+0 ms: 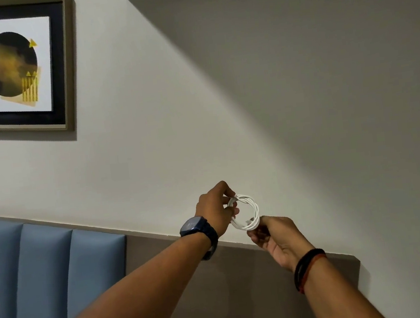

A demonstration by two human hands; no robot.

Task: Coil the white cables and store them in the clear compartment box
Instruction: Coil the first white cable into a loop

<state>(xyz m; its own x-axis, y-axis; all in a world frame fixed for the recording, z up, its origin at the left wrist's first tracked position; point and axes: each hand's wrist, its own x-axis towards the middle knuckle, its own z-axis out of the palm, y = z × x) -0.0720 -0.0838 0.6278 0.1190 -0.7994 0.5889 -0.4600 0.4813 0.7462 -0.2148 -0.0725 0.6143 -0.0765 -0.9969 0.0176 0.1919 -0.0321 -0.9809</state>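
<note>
Head view: left hand point(215, 208) & right hand point(274, 240) both pinch coiled white cable point(245, 213).

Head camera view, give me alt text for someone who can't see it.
Two raised hands hold a white cable wound into a small ring: the left hand pinches its top-left, the right hand grips its bottom. Behind are a grey wall, a framed picture and a blue padded headboard.

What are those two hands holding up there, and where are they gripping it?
A coiled white cable. The left hand pinches its upper-left side; the right hand grips its bottom.
</note>
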